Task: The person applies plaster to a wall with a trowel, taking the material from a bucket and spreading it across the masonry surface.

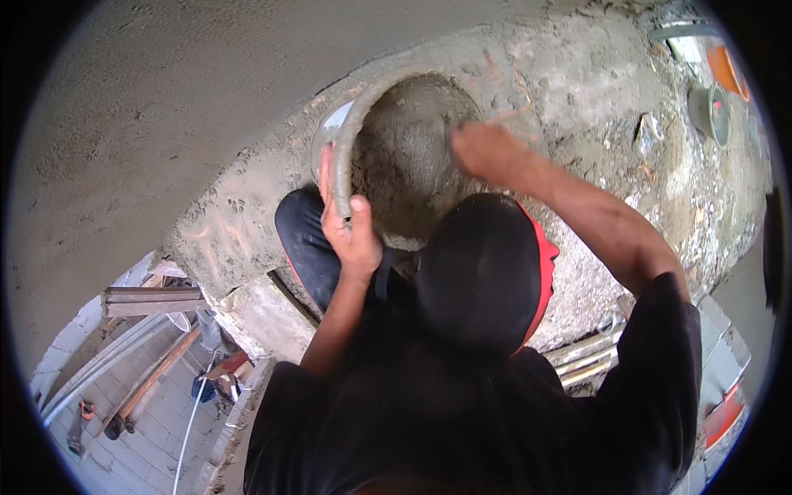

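A round bucket stands tilted in front of my knees, its rim coated in grey mortar. Wet mortar lies inside it. My left hand grips the near left rim, thumb on the inner side and fingers along the outer wall. Over the bucket's right side is my right hand, closed in a fist and a little blurred. Something dark shows at its knuckles, but I cannot make out what it holds.
Smooth grey mortar covers the surface at upper left. A grey-green bucket and an orange container stand far right. Timber pieces and long pipes lie lower left. More planks lie beside my right elbow.
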### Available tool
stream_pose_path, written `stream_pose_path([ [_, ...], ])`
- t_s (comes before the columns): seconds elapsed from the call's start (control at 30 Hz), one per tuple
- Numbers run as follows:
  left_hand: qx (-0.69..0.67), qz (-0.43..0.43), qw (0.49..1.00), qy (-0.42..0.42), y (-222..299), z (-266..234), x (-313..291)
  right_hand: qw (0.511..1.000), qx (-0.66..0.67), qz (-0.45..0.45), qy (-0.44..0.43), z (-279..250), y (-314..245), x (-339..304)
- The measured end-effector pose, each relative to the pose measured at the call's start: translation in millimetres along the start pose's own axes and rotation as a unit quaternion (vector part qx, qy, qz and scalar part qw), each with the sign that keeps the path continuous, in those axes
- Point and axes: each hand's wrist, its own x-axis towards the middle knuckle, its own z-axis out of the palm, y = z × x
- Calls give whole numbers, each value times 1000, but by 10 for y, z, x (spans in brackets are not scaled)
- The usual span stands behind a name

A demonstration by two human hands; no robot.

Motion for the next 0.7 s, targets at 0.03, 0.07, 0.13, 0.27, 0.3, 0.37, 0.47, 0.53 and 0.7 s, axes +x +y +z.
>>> stream_pose_path([
  [0.03,-1,1,1000,-14,4,79,-49,998,7,41,48,15,74,31],
  [0.07,6,11,999,-34,109,141,-11,999,16,19,20,121,110,-3],
  [0.13,-19,12,1000,0,54,219,23,998,38,-32,-39,552,167,-38],
  [0.27,0,27,999,-28,-16,156,-47,936,258,-97,-219,404,95,-91],
  [0.3,-9,28,999,-14,-5,170,-23,905,324,-116,-251,478,217,-57],
  [0.37,-21,-14,1000,12,-68,127,-43,868,410,-73,-270,775,221,-66],
  [0.47,-30,-102,993,43,-183,-109,-107,834,433,-54,-338,678,42,75],
  [0.53,-58,-80,992,73,-165,-178,-51,836,451,-126,-286,698,-6,167],
  [0.7,30,42,992,-117,107,-7,220,721,606,-102,-318,874,152,-111],
])
